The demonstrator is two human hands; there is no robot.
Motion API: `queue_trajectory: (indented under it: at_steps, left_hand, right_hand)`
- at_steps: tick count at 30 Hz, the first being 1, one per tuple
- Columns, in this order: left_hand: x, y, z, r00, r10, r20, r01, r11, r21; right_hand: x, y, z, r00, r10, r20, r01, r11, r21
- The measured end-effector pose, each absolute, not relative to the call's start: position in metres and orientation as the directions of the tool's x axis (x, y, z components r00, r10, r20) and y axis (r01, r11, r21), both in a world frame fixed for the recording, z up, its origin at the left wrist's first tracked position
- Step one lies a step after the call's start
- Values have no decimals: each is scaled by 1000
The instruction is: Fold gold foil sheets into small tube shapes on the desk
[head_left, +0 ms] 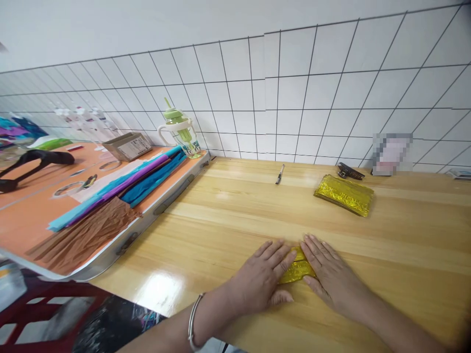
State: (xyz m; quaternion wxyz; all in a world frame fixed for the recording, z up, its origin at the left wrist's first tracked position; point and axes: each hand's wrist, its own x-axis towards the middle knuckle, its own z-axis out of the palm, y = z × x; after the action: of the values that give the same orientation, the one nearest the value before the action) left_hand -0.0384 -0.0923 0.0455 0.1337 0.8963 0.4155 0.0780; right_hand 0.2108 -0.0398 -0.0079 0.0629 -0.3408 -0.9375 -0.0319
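Observation:
A shiny gold foil sheet (299,272) lies on the wooden table, with a crease or edge running across it. My left hand (259,277), with a silver bangle at the wrist, rests flat over its left end, fingers stretched out. Over the right end lies my right hand (327,274), its fingers also extended and pressing down. Both ends of the foil are hidden beneath the hands. Farther back on the right sits a stack of similar gold foil pieces (345,195), apart from both hands.
Behind the stack is a black clip (349,171); a pen (280,174) lies left of it. On the left, an orange-topped board (22,220) bears brown crepe paper (88,235), blue and purple strips, a cardboard box (128,146) and a green-lidded bottle (180,128). A tiled wall stands behind.

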Motion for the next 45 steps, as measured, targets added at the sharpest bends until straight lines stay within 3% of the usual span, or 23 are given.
queue_trajectory:
  at_steps: [4, 10, 18, 22, 26, 32, 38, 45]
  left_hand:
    - [-44, -78, 43, 777, 629, -2, 584, -719, 376]
    - [-47, -87, 38, 811, 581, -70, 552, -719, 421]
    - [-30, -123, 41, 780, 620, -85, 615, -735, 285]
    - [-14, -140, 28, 708, 704, -61, 699, -684, 209]
    - [-4, -148, 13, 667, 744, -32, 730, -645, 227]
    - [9, -153, -1, 625, 781, -12, 762, -606, 230]
    - [12, -153, -2, 613, 790, -27, 774, -593, 224]
    - [6, -149, 10, 687, 725, -46, 701, -646, 301]
  right_hand:
    - [213, -38, -6, -781, 610, 132, 615, 789, -9]
    - [219, -30, 7, -837, 542, 66, 538, 840, -72]
    - [226, -8, 17, -927, 375, 17, 368, 917, -156]
    - [226, -15, 29, -901, 433, 23, 425, 894, -143]
    - [213, -48, 39, -829, 556, 59, 539, 822, -181]
    - [196, -78, 26, -856, 516, -26, 500, 814, -296]
    - [209, -57, 15, -832, 555, 2, 537, 805, -252]
    - [216, -28, 16, -867, 498, 3, 480, 836, -265]
